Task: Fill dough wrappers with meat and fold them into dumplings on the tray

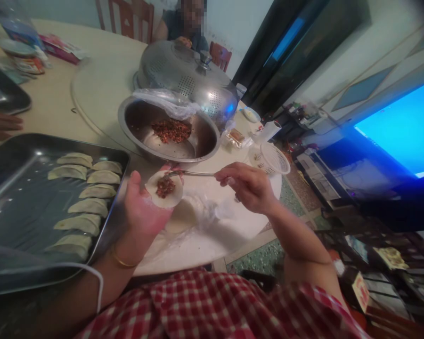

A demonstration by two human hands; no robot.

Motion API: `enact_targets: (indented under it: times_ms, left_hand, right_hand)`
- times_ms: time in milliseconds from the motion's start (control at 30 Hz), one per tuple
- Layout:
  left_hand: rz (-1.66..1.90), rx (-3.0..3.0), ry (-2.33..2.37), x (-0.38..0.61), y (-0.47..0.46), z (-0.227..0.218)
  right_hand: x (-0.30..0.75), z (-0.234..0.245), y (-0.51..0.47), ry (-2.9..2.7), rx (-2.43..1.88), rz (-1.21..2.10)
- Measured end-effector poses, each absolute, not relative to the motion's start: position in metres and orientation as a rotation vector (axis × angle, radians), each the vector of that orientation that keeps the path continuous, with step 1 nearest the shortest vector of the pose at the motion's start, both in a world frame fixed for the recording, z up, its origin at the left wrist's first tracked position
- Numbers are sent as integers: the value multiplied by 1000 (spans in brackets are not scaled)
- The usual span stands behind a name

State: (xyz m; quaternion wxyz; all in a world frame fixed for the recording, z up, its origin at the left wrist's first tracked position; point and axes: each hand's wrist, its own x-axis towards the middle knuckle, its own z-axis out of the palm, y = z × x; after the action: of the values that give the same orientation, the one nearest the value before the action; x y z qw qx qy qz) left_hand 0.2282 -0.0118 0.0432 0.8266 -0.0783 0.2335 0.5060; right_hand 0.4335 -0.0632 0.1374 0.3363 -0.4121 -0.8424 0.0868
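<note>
On the palm of my left hand [144,212] rests a round dumpling wrapper [173,198], thumb raised beside it and fingers mostly hidden underneath. A lump of reddish-brown minced filling [165,187] sits at its middle. My right hand [249,186] grips the handle of a metal spoon [198,173], whose bowl touches the filling. Just beyond my hands stands a steel bowl [123,117] with more filling [172,130] in it. Below the wrapper, a stack of pale wrappers [183,216] lies in clear plastic. To the left, several folded dumplings [88,206] line a metal tray [17,188].
A perforated steel dome lid [187,75] stands behind the bowl, with a plastic bag [166,101] over the bowl's rim. A white basket [274,157] is at the table's right edge. Another person [185,23] sits across; someone's hand [2,125] shows at the left edge.
</note>
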Motion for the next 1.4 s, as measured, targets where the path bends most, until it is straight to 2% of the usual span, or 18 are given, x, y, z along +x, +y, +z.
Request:
enact_targets:
  times_ms: [333,500,700,767,933,1200,1300,1400]
  left_hand:
    - [1102,-157,518,230,-12,49]
    - [1079,-150,562,231,-12,45]
    - [1063,-165,540,229,-11,40]
    - [1073,-162,541,229,-12,40]
    - [1061,-140,525,229,-13,39]
    - [1037,-101,555,231,-16,48]
    - [1029,-68,544,233,-18,52]
    - [1002,-11,548,234,-27,57]
  right_hand:
    - [445,130,-53,-1761,-1194,554]
    - [453,128,2,-1644,-1330,376]
    - [440,113,113,-1802,-1859,305]
    - [433,109,141,-1795,-1917,297]
    - [424,107,168,-1784,-2045,265]
    - [446,132,132,-1748,-1895,-11]
    - [459,135,69,-1737,-1604,-86]
    - [468,119,-24,-1814,-1414,-173]
